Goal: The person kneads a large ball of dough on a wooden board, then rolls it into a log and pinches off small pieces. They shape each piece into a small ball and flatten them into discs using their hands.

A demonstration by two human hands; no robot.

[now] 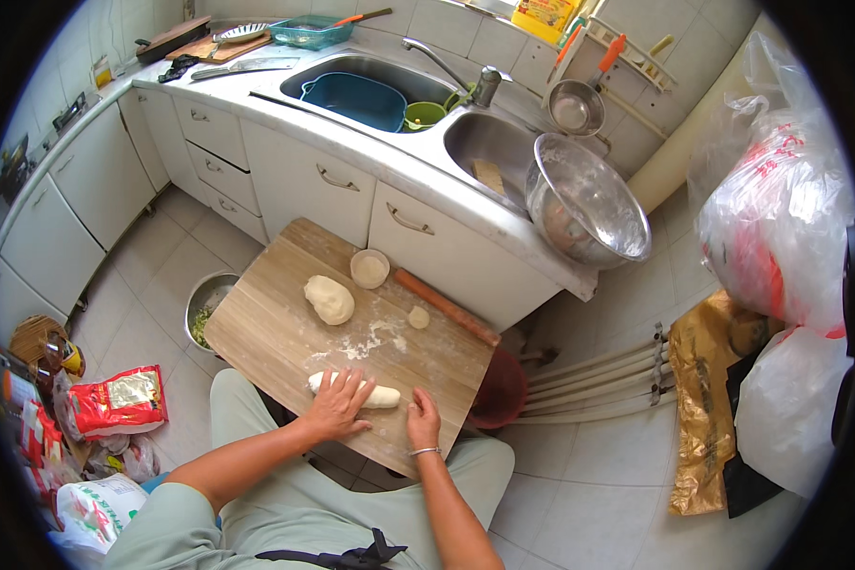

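Observation:
My left hand (338, 406) lies palm down, fingers spread, across a roll of white dough (381, 397) near the front of a wooden board (263, 313). Just beyond the roll's right end, my right hand (423, 422) rests at the board with curled fingers; nothing shows in it. Farther back sits a larger lump of dough (330, 300), beside a small tub of flour (370, 269). A little dough ball (419, 318) lies near a wooden rolling pin (447, 306) along the far right edge. Loose flour (370, 340) dusts the board's middle.
A metal bowl with chopped greens (201, 324) stands on the floor left of the board. Beyond it runs a counter with a double sink; a large steel bowl (588, 203) tilts over its right end. Plastic bags (776, 214) hang at right. Packages (117, 402) crowd the left floor.

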